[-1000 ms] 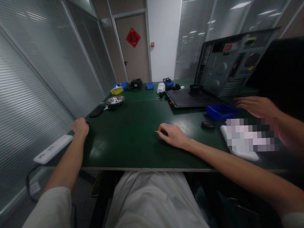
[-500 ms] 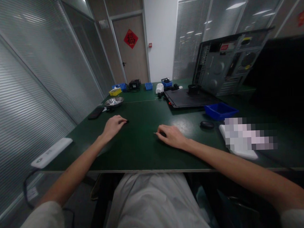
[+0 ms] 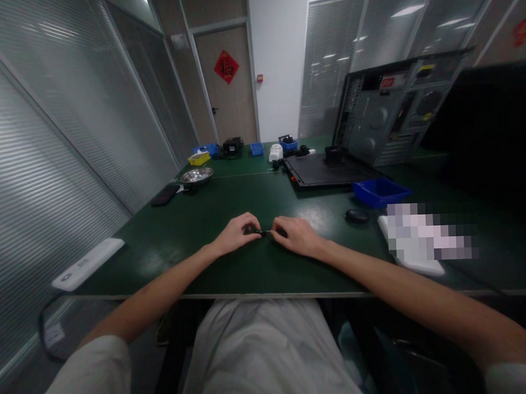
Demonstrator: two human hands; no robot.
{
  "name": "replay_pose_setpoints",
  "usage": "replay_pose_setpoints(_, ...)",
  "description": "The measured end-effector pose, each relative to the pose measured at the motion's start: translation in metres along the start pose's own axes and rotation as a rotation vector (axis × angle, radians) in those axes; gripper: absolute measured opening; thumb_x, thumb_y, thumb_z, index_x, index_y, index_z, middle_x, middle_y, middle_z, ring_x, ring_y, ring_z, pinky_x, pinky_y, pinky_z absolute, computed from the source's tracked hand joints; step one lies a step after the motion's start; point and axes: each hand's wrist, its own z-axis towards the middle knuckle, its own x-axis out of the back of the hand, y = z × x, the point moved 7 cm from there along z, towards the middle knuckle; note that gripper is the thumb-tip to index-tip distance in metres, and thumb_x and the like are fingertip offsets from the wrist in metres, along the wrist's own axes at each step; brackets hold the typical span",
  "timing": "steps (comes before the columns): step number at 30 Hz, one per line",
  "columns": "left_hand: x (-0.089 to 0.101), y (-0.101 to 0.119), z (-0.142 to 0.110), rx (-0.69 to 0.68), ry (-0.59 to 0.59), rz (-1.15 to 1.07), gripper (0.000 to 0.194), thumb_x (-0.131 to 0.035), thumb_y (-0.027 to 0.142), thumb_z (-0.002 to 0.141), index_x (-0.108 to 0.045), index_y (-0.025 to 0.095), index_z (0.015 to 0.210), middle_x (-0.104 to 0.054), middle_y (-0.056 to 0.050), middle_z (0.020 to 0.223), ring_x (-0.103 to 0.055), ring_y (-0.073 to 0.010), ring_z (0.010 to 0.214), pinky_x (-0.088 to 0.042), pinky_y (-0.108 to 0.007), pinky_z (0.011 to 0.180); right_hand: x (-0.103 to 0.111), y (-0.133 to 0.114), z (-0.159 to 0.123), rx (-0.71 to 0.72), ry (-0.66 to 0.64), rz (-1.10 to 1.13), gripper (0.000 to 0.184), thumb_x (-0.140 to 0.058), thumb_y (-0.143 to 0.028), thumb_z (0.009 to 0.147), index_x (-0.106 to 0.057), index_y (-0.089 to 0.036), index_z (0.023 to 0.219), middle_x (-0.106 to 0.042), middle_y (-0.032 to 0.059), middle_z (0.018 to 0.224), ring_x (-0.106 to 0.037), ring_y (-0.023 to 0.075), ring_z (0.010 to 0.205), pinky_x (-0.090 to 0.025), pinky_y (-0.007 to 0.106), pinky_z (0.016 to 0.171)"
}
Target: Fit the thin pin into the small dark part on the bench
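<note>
Two hands face to face over the desk (image 3: 231, 275), a small part in each.
The left hand (image 3: 237, 235) has its fingers clamped on a black piece (image 3: 260, 233); the right hand (image 3: 299, 235) has its fingers pinched on a thin rod (image 3: 268, 232), pointing at that piece. Both parts sit between the hands, near the desk's front edge, though they are too small to tell whether they touch. A mouse (image 3: 356, 216) lies right of the right hand, near a blue tray (image 3: 380, 194).

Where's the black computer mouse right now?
In the head view, the black mouse lies on the green table, right of your right hand and nearer you than the blue tray.
</note>
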Motion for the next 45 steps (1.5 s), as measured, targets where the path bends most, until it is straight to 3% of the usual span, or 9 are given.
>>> replay_pose_setpoints(4, -0.006, -0.010, -0.002, 0.067, -0.024, -0.076, 0.037, -0.072, 0.039, 0.090, -0.070, 0.016, 0.119, -0.067, -0.007, 0.102, -0.057, -0.0145, 0.076, -0.044, -0.025, 0.065, -0.002, 0.000, 0.000, -0.006, -0.023, -0.008, 0.015, -0.055, -0.036, 0.098, -0.061, -0.022, 0.098, -0.068, 0.0027, 0.093, -0.058, 0.0156, 0.076, -0.029, 0.027, 0.063)
replay_pose_setpoints(8, -0.007, -0.007, -0.001, 0.043, -0.033, -0.095, 0.029, -0.066, 0.037, 0.095, -0.076, 0.015, 0.112, -0.069, -0.008, 0.100, -0.058, -0.0151, 0.079, -0.045, -0.025, 0.071, -0.001, -0.003, -0.001, 0.014, -0.027, -0.017, 0.015, -0.055, -0.035, 0.099, -0.061, -0.022, 0.098, -0.068, 0.0023, 0.092, -0.058, 0.0155, 0.076, -0.028, 0.027, 0.063)
replay_pose_setpoints(18, -0.006, -0.002, -0.002, 0.011, -0.011, -0.131, 0.023, -0.069, 0.032, 0.093, -0.079, 0.016, 0.106, -0.072, -0.008, 0.100, -0.065, -0.0176, 0.086, -0.049, -0.028, 0.080, -0.001, -0.007, -0.003, 0.067, 0.000, -0.024, 0.016, -0.053, -0.035, 0.100, -0.061, -0.022, 0.098, -0.066, 0.0020, 0.093, -0.056, 0.0142, 0.073, -0.028, 0.027, 0.063)
replay_pose_setpoints(25, -0.003, -0.011, -0.002, 0.110, 0.025, -0.251, 0.028, -0.069, 0.035, 0.092, -0.078, 0.015, 0.109, -0.074, -0.010, 0.107, -0.068, -0.0203, 0.095, -0.052, -0.029, 0.085, 0.001, -0.006, -0.002, 0.082, 0.051, 0.034, 0.017, -0.048, -0.036, 0.103, -0.058, -0.022, 0.102, -0.066, 0.0030, 0.096, -0.059, 0.0153, 0.078, -0.032, 0.026, 0.066)
replay_pose_setpoints(35, -0.009, 0.000, -0.001, 0.028, -0.044, -0.156, 0.022, -0.072, 0.032, 0.090, -0.080, 0.016, 0.103, -0.073, -0.009, 0.099, -0.067, -0.0186, 0.088, -0.050, -0.027, 0.081, -0.008, -0.015, -0.002, 0.133, -0.027, -0.075, 0.017, -0.050, -0.037, 0.102, -0.060, -0.022, 0.103, -0.065, 0.0028, 0.095, -0.056, 0.0145, 0.073, -0.025, 0.028, 0.061)
replay_pose_setpoints(45, -0.011, -0.004, -0.004, 0.078, 0.014, -0.233, 0.022, -0.073, 0.032, 0.089, -0.081, 0.017, 0.102, -0.075, -0.008, 0.102, -0.069, -0.0203, 0.092, -0.051, -0.029, 0.086, -0.013, -0.014, -0.001, 0.117, -0.053, -0.074, 0.019, -0.044, -0.037, 0.105, -0.054, -0.022, 0.105, -0.066, 0.0036, 0.096, -0.057, 0.0155, 0.071, -0.026, 0.028, 0.061)
